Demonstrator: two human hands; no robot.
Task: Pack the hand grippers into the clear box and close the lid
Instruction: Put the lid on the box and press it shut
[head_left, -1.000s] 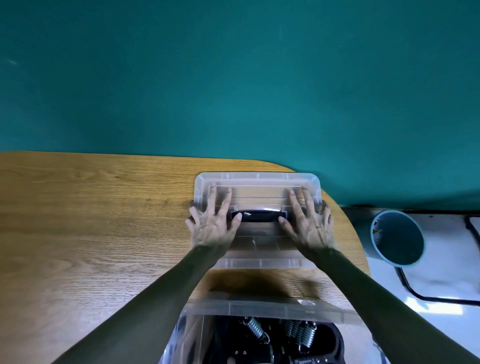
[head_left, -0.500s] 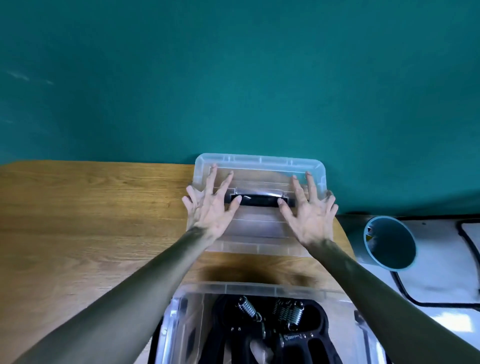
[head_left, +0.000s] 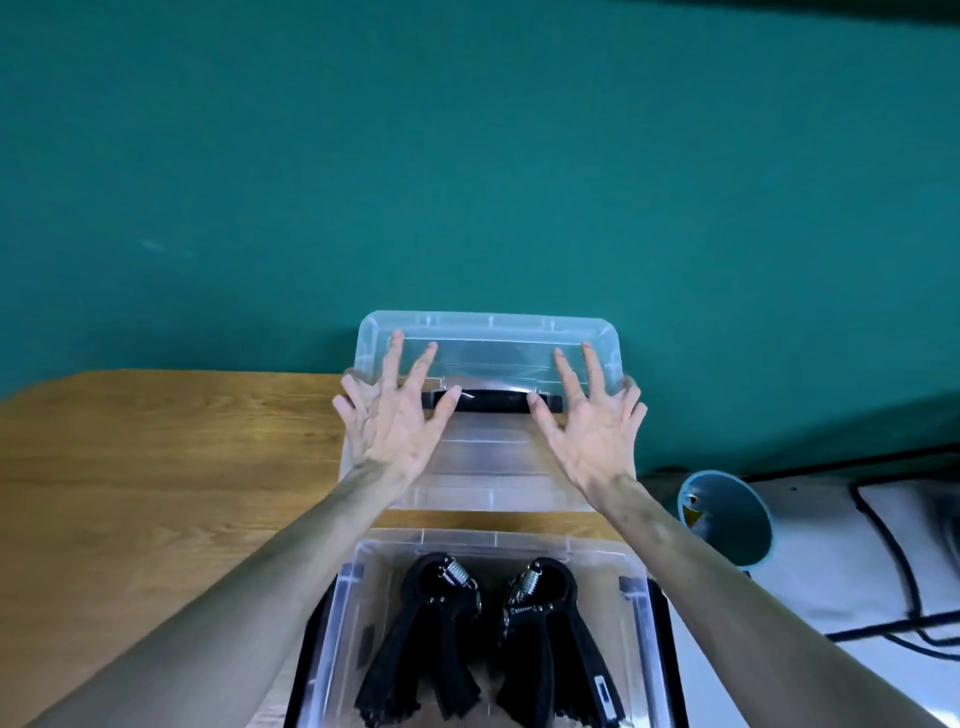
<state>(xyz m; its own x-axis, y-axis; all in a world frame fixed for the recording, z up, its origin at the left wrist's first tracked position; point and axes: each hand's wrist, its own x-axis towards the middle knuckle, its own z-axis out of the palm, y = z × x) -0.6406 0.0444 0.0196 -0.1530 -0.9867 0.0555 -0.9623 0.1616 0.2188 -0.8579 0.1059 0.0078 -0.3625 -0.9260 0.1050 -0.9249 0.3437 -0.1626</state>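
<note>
Lid (head_left: 488, 447) now lifted off tabletop (head_left: 156, 441), tilted up mid-frame; left hand (head_left: 397, 421) and right hand (head_left: 592, 431) spread flat, holding its ends; hand grippers (head_left: 488, 639) already in clear box (head_left: 641, 623), closing comes next.

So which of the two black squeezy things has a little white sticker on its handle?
The right-hand hand gripper in the clear box. A small white label shows low on its right handle; the left hand gripper shows only plain black foam handles.

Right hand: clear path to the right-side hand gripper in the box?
Probably yes. The right hand is spread on the lid, holding nothing, and the clear box is uncovered, so nothing sits over that hand gripper.
</note>
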